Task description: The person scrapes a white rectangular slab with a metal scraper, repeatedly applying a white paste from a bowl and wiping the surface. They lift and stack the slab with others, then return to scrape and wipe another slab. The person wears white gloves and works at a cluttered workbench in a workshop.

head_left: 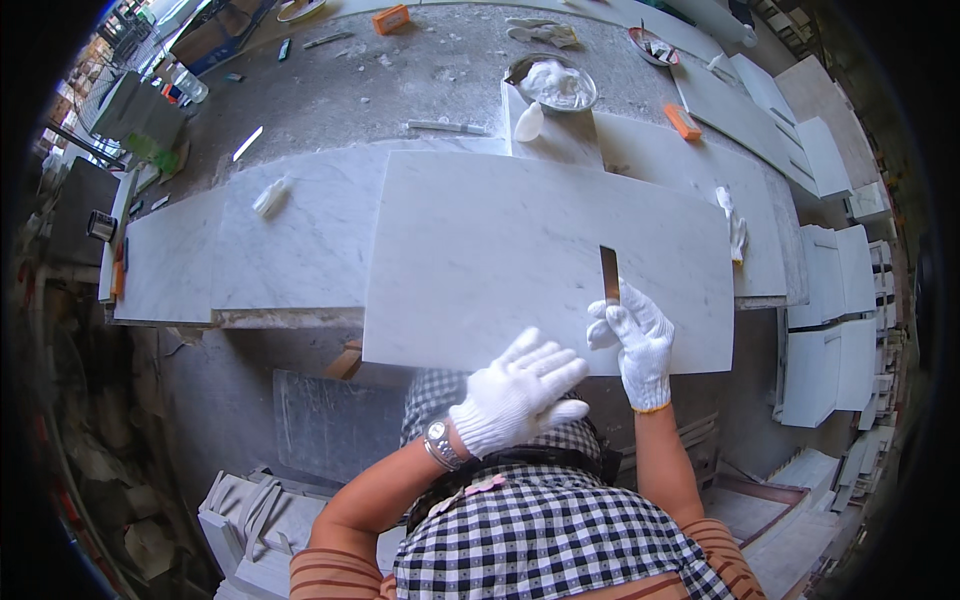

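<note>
A large white marble slab [520, 260] with faint grey veins lies in front of me, its near edge jutting over the bench. My right hand [640, 345], in a white knit glove, grips a thin flat metal scraper blade [610, 272] between thumb and fingers. The blade points away from me above the slab's right half. My left hand [522, 390], gloved too and wearing a wristwatch [438, 444], is open at the near edge with its fingers apart. It holds nothing. Whether it touches the slab, I cannot tell.
Beyond the slab stands a metal bowl [562, 84] of white paste. Orange boxes [683, 122] [391, 19] and white gloves [733, 225] lie around. More marble panels [290, 240] extend left. Stacked pale slabs [828, 370] stand at the right, and a dark board [330, 425] leans below.
</note>
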`<control>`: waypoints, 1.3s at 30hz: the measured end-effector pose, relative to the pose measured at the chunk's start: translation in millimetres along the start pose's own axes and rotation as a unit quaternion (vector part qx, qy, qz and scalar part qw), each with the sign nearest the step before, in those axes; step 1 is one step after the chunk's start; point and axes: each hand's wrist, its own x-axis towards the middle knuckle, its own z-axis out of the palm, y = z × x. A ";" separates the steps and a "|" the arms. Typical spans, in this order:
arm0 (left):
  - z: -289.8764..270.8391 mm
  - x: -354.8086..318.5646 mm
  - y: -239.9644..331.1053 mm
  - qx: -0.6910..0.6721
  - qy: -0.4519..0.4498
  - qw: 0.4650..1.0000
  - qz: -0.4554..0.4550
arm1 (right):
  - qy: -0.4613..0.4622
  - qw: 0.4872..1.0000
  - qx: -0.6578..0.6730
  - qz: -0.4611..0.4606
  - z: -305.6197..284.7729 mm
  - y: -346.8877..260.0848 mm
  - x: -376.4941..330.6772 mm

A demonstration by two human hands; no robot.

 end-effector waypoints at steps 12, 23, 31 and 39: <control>-27.6 -19.3 5.7 -0.164 0.097 0.962 -0.196 | -0.059 0.997 -0.050 -0.005 26.2 -16.1 -20.1; -35.0 -28.5 -1.7 -0.518 0.164 0.739 -0.398 | -0.243 0.925 -0.279 -0.089 67.1 -32.9 -35.8; -65.3 -35.8 -33.9 -0.457 0.299 0.781 -0.304 | -0.243 0.940 -0.238 0.021 55.2 -43.1 -34.9; -38.1 -26.4 -12.1 -0.462 0.204 0.781 -0.366 | -0.246 0.933 -0.241 -0.102 57.0 -35.3 -39.5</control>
